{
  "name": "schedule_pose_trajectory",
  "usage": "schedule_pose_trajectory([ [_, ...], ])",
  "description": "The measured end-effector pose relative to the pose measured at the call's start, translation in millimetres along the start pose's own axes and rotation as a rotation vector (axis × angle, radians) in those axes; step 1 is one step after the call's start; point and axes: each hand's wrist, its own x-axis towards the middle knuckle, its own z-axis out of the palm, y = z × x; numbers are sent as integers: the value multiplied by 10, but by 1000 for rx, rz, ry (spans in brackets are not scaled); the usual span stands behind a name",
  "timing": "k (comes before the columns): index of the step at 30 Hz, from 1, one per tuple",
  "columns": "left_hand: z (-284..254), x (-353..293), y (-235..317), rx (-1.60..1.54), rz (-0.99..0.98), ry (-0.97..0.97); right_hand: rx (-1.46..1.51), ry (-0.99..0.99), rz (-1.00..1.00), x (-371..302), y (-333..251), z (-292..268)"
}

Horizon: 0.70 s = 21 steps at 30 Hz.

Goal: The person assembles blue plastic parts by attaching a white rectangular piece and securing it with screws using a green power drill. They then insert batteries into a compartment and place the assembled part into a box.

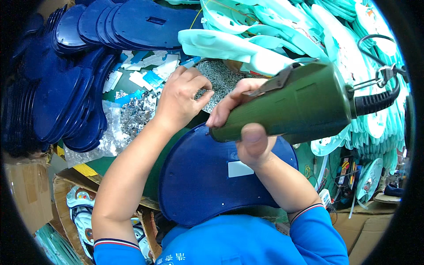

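My right hand is wrapped round a green electric screwdriver, its thick body tilted across the view and a lever along its upper side. Over a heap of small metal screws is my left hand, fingers curled in, thumb and forefinger tips close together. Whatever lies between those tips is too small to make out. A dark blue curved plastic panel rests against my body below both hands. It carries a white rectangular label, and the screwdriver's front end covers part of its upper edge.
Stacked dark blue panels fill the left side, with more blue panels at the back. Mint-green plastic shells pile up at the back and right. Metal parts lie on a clear bag. A black cable trails from the screwdriver.
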Motion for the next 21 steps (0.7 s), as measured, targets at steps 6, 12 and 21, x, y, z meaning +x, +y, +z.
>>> schedule_pose_trajectory([
  [6,42,-115,-107,-134,-42,3,10,-65,63,-7,94,69],
  [12,-59,-205,-16,-105,-55,-81,146,7,-148,8,193,-93],
  [21,-355,-454,267,-169,-169,-103,-78,-29,-129,-67,-160,19],
])
